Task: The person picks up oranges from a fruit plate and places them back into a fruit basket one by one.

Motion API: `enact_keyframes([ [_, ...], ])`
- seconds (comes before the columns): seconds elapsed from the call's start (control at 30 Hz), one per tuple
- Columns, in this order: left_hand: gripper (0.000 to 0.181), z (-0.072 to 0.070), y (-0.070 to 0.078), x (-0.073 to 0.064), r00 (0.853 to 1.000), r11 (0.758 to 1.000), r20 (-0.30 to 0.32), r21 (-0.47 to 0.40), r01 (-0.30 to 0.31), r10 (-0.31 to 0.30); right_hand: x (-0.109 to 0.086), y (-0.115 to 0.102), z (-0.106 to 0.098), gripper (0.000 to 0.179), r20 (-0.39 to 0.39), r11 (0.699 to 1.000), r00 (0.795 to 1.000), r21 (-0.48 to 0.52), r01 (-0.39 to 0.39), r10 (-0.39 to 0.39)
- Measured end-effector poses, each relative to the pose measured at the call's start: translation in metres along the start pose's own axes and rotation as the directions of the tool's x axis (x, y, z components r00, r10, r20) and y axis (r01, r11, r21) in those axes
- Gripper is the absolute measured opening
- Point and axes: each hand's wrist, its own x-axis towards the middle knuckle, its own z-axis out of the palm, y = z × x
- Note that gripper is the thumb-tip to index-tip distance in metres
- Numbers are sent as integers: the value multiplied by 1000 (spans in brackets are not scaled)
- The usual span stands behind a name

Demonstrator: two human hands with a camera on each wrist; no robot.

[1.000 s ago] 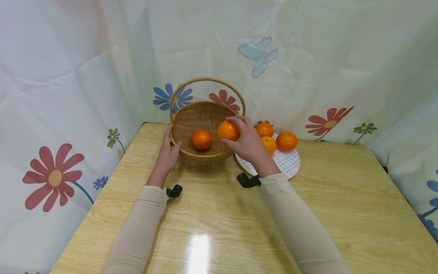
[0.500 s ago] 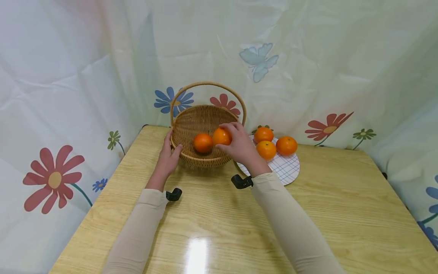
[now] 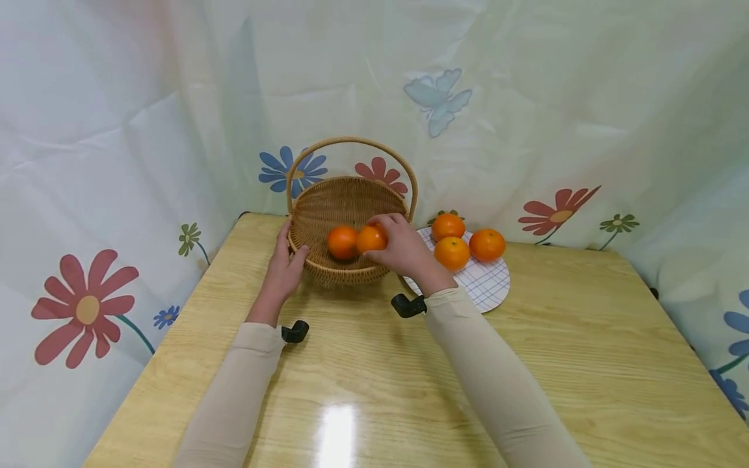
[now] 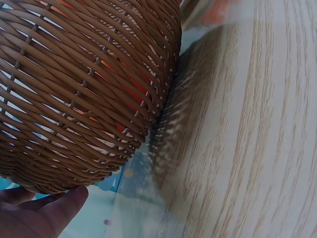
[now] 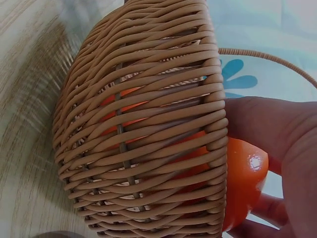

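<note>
The wicker basket [image 3: 345,275] with a tall arched handle stands at the back of the table. My left hand [image 3: 282,276] holds its left rim; in the left wrist view the fingers [image 4: 64,210] lie against the woven wall. My right hand [image 3: 408,250] grips an orange [image 3: 371,239] inside the basket, near the right rim. That orange is beside another orange [image 3: 342,242] lying in the basket, and they seem to touch. In the right wrist view the held orange [image 5: 245,181] is partly hidden behind the basket's wall.
A white checked plate [image 3: 490,291] right of the basket bears an orange at the back [image 3: 448,225], one in front [image 3: 452,253] and one at the right [image 3: 487,245]. The wooden table [image 3: 374,364] ends at a flower-printed curtain [image 3: 328,78] behind.
My right hand has carried its orange left and down into the basket, close to the other orange. The left hand stays at the rim.
</note>
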Motion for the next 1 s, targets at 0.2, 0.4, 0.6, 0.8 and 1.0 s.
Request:
enact_keyframes([
  [0.2,67,1,-1,1,1000,1000,-2,5,-6,6,1,1,1,58,49,1000,999,-6,-6,6],
  [0.4,68,0,-2,2,999,999,2,-12,-34,34,5,0,3,58,52,999,999,-47,12,-10],
  [0.6,68,0,-1,2,1000,1000,12,-12,-24,24,6,0,3,50,73,996,997,-88,17,-11],
  [0.8,68,-1,-4,3,1000,1000,8,5,-21,21,4,-1,1,46,66,996,997,-81,36,-31],
  [1.0,68,-1,-3,2,1000,1000,11,-1,-7,7,-2,1,-3,41,21,996,998,-67,56,-55],
])
